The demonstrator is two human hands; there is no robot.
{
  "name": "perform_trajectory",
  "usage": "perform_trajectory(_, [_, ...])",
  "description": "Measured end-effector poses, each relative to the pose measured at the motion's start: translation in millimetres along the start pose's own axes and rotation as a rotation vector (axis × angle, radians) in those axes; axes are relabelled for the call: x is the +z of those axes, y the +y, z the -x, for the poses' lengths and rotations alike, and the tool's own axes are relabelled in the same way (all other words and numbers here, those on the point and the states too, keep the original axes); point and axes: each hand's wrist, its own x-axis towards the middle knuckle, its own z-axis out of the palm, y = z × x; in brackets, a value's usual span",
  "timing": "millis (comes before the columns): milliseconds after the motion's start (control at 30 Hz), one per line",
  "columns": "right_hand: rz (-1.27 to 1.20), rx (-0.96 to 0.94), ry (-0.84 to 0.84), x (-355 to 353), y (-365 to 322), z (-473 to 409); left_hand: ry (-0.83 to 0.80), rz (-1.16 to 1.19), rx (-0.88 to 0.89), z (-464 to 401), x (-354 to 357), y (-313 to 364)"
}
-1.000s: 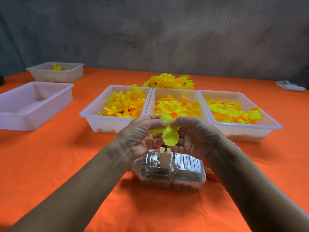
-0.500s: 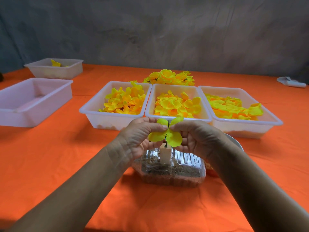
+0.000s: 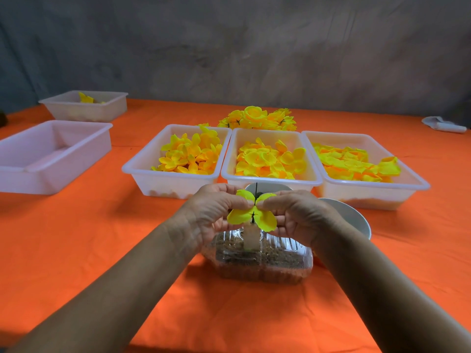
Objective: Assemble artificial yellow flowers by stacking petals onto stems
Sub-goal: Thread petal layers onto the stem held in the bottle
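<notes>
Lowered since half a second ago: yellow petal piece (image 3: 251,212), now sitting further down the thin dark stem (image 3: 255,193), whose tip shows more clearly above it; both hands sit slightly lower and closer over the base. Left hand (image 3: 211,212): thumb and forefinger pinched on the petal piece's left side, remaining fingers curled beneath. Right hand (image 3: 297,215): thumb and forefinger pinched on the right side, other fingers curled under a lower petal. Petal piece: four-lobed, threaded on the stem, held between the two hands directly above a white post (image 3: 250,238). Post: upright, set in a clear plastic container (image 3: 265,261) holding brown granular fill, on the orange tablecloth (image 3: 102,250). Behind the hands, three white trays side by side: left tray (image 3: 142,169) with small yellow blossoms, middle tray (image 3: 313,178) with rounded petals, right tray (image 3: 418,182) with flatter petals. Finished yellow flowers (image 3: 257,118) heaped behind the middle tray. White bowl (image 3: 354,220) just beside the right wrist.
</notes>
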Motion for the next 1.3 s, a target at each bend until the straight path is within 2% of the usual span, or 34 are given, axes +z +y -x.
perform_trajectory(367, [0.005,-0.024,-0.003,-0.9,1.1,-1.1,-0.013,0.020,-0.020,-1.6,-1.2,-2.8])
perform_trajectory(767, [0.081,-0.056,0.065,-0.1,5.6,2.3,0.028,-0.077,-0.042,-3.1,-4.5,-11.8])
perform_trajectory(1100, [-0.003,-0.038,0.063,-2.3,7.2,0.9,0.002,-0.046,-0.104,-4.1,-7.9,-9.9])
perform_trajectory(1300, [-0.071,-0.026,0.058,-5.1,12.6,-1.6,0.053,-0.083,0.035,0.0,-8.5,-14.2])
